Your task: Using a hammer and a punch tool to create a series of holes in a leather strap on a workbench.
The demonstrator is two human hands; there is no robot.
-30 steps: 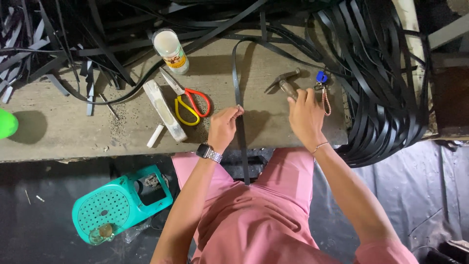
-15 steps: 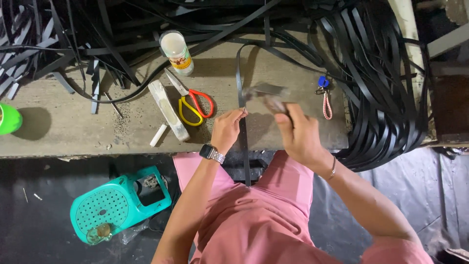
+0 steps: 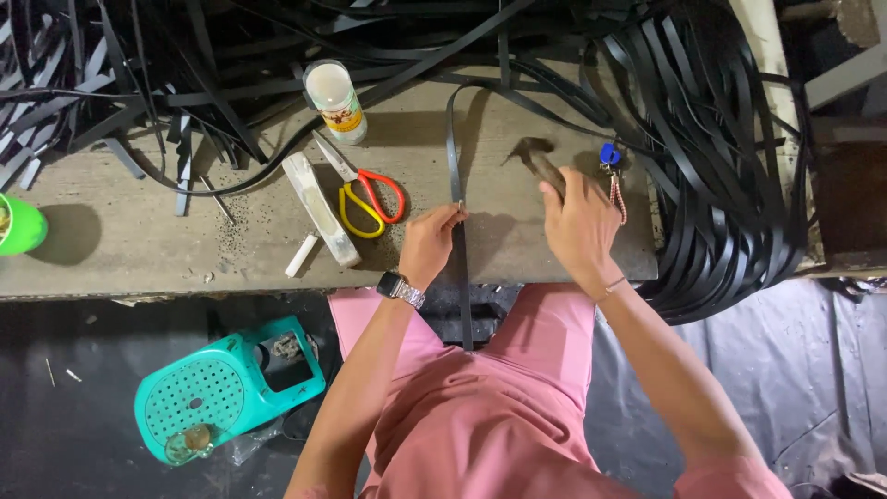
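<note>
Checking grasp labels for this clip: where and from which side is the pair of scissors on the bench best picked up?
Probably the scissors by their red and yellow loop handles, coming from the person's side. The loops point toward the bench's near edge; the blades point away toward the white bottle, and a pale block lies close on the left.

Even soft daylight, sharp focus, short shadows on workbench, dim floor below
</note>
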